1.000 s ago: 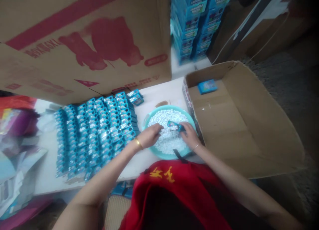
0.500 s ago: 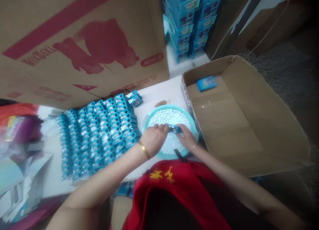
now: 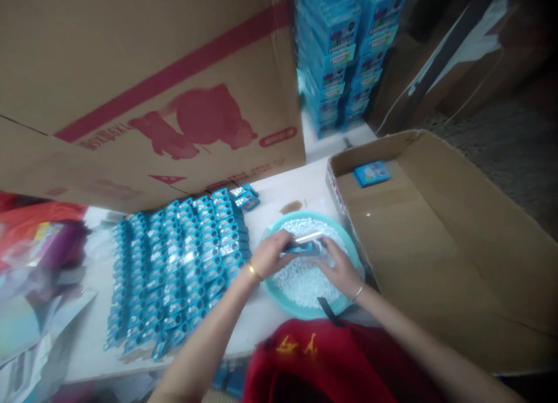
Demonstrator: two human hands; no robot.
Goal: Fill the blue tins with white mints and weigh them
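Observation:
Both my hands hold one small blue box (image 3: 304, 245) over a teal bowl (image 3: 279, 294) full of small white candies (image 3: 305, 278). My left hand (image 3: 272, 255) grips the box's left end with curled fingers. My right hand (image 3: 339, 266) pinches its right end. Rows of several identical small blue boxes (image 3: 178, 269) lie on the white table (image 3: 87, 327) to the left of the bowl.
A large printed cardboard box (image 3: 143, 95) leans over the back of the table. An open cardboard carton (image 3: 440, 246) at the right holds one blue pack (image 3: 371, 173). Stacks of blue packs (image 3: 344, 48) stand behind. Plastic bags (image 3: 30, 275) pile up at the left.
My left hand closed in on the small blue box, so both hands now hold it together above the candies. The camera tilted, shifting the scene lower in view.

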